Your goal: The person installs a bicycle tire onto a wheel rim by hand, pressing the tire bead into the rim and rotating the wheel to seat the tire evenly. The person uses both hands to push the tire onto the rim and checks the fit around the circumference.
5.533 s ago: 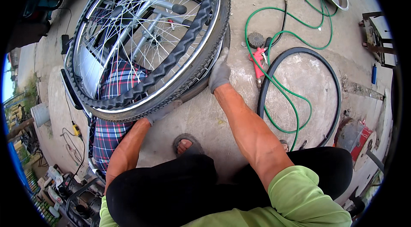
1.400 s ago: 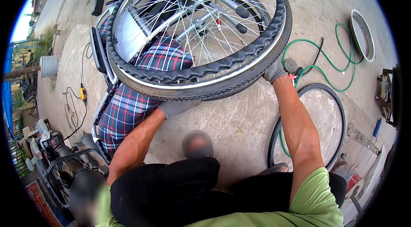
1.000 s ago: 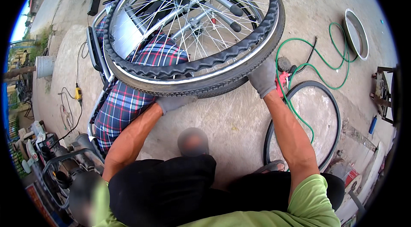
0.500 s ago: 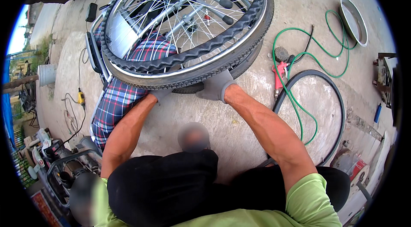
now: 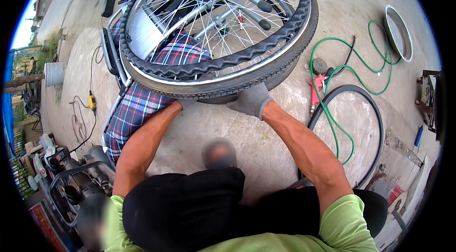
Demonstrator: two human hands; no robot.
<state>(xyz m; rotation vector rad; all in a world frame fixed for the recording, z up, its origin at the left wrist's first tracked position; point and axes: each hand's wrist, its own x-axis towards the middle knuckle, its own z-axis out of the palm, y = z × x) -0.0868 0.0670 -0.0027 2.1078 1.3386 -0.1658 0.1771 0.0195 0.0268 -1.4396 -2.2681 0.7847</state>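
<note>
A wheelchair lies on its side with a big spoked wheel [image 5: 256,52] uppermost, its black tyre and wavy black hand rim toward me, above a second wheel. A blue-and-red plaid seat [image 5: 133,114] and silver frame show beneath. My gloved left hand [image 5: 189,103] is tucked under the tyre's near edge beside the seat, its fingers hidden. My gloved right hand [image 5: 251,100] is closed on the lower tyre at the near edge, right of my left hand.
On the concrete at right lie a black tyre [image 5: 377,135], green hose [image 5: 349,138], red air gun [image 5: 316,90] and metal basin [image 5: 399,33]. At left are a bucket [image 5: 54,74], yellow tool [image 5: 92,101] and machinery [image 5: 66,171]. My knees and feet are below.
My right hand has moved left along the tyre, closer to my left hand, which stays under the near edge. The wheels have shifted slightly in view.
</note>
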